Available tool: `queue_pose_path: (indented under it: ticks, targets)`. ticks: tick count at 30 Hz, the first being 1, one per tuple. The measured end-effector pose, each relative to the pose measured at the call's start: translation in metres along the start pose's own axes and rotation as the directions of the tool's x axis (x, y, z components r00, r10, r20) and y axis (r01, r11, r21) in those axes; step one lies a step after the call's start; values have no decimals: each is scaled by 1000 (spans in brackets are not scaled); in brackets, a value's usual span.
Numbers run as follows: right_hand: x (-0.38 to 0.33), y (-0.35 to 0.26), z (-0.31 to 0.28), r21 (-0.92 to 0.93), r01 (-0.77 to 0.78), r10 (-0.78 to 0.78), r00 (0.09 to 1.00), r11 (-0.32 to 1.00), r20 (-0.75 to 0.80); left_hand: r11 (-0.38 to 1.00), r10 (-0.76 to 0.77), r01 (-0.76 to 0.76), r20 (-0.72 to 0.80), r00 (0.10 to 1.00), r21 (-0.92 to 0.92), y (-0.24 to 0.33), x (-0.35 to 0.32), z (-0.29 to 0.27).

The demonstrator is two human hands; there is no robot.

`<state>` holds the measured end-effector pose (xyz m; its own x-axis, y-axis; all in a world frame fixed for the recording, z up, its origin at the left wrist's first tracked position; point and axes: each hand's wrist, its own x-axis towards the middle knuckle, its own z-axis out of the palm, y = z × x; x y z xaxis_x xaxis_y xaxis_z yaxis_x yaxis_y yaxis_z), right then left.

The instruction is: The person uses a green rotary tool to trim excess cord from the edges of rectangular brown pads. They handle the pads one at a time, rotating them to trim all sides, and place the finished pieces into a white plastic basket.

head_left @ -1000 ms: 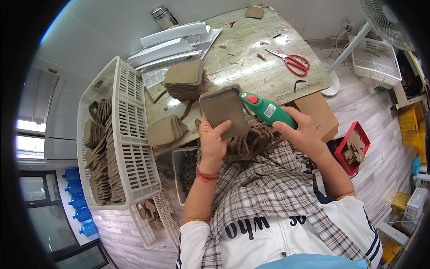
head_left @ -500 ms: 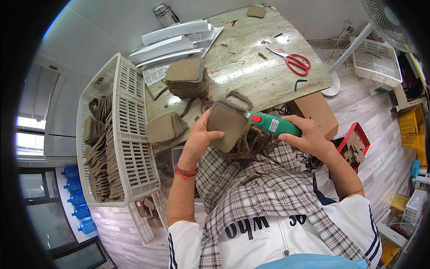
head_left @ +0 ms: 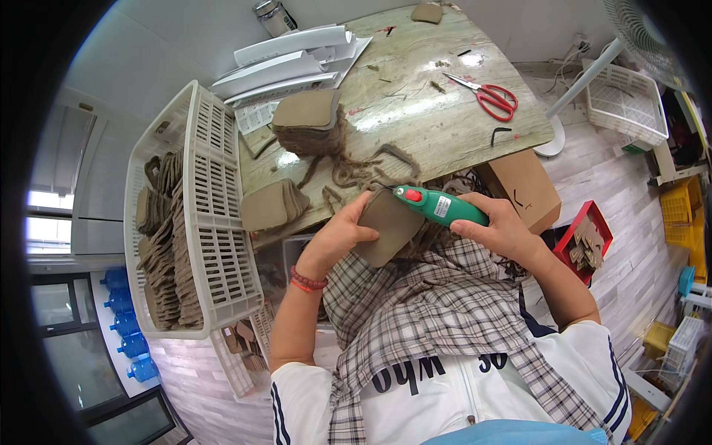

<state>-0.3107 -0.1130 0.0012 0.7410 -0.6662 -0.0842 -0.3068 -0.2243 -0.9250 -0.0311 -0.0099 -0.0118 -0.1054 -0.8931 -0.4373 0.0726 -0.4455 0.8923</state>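
Note:
My left hand point(head_left: 340, 236) grips a brown rounded-square fabric piece point(head_left: 391, 226) by its left side, thumb on top. In my right hand point(head_left: 495, 222) is a green handheld electric cutter point(head_left: 443, 208) with a red button. The cutter's front end meets the piece's upper edge; the blade itself is too small to make out. Trimmed brown strips point(head_left: 352, 170) curl on the table just beyond my left hand. A tall stack of similar pieces point(head_left: 305, 111) stands behind, and a lower stack point(head_left: 273, 206) lies to the left.
A white slatted crate point(head_left: 230, 215) full of brown pieces stands left of the table point(head_left: 393, 119). Red-handled scissors point(head_left: 493, 100) and rolled papers point(head_left: 289, 70) lie on the tabletop. To the right are a cardboard box point(head_left: 530, 189), a red tray point(head_left: 602, 230) and a fan point(head_left: 641, 37).
The piece has turned in my left hand, and a trimmed edge strip now lies loose beyond it. The cutter has moved slightly left along the piece's upper edge.

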Motion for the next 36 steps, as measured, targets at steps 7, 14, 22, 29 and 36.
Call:
queue_pose_path:
  ticks: [7,14,22,29,36]
  targets:
    - [-3,3,-8,113,-117,106,989,987,103,986,94,-60,-220,971,157,4,-7,-30]
    - [-2,10,-4,127,-129,110,984,983,142,987,160,-145,-392,906,69,4,-15,-33]
    - [1,11,-11,-42,21,-15,991,999,133,992,91,-58,-327,941,110,15,-14,-21]
    - [8,3,-12,-146,117,-93,982,982,163,981,135,-97,-228,964,169,10,-2,-8]
    - [16,7,-8,-84,58,-48,992,995,121,990,81,-47,-270,960,130,20,3,2]
